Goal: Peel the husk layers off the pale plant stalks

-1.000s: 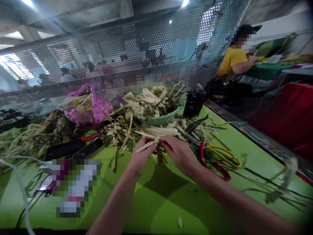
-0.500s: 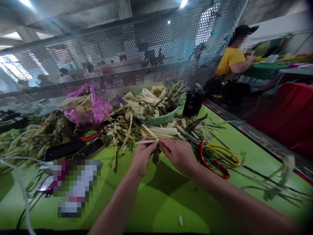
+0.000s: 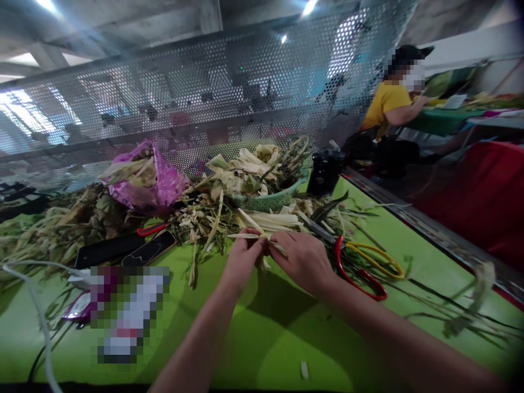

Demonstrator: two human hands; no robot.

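Observation:
Over the green table my left hand (image 3: 244, 257) is closed, its thumb and fingers pinching pale corn husk strips (image 3: 244, 236). One strip sticks out sideways to the left and another slants up from the fingertips. My right hand (image 3: 305, 259) meets it, fingertips closed on the same bundle, where a loose husk end (image 3: 279, 249) lies along the fingers. How the strips cross between the fingertips is partly hidden. Just right of my right hand lie scissors with red and yellow handles (image 3: 374, 257). Pale husk pieces (image 3: 272, 220) are heaped right behind the hands.
A green basket (image 3: 270, 203) piled with dry husks stands behind, beside a black container (image 3: 325, 172) and a pink plastic bag (image 3: 170, 177). On the left lie a phone (image 3: 149, 249), a red-handled tool (image 3: 151, 228) and a white cable (image 3: 35, 311). A person in yellow (image 3: 388, 103) sits far right.
My right hand has turned slightly, its fingers now more curled, and a loose husk end shows along them. The left hand keeps its pinch in nearly the same place.

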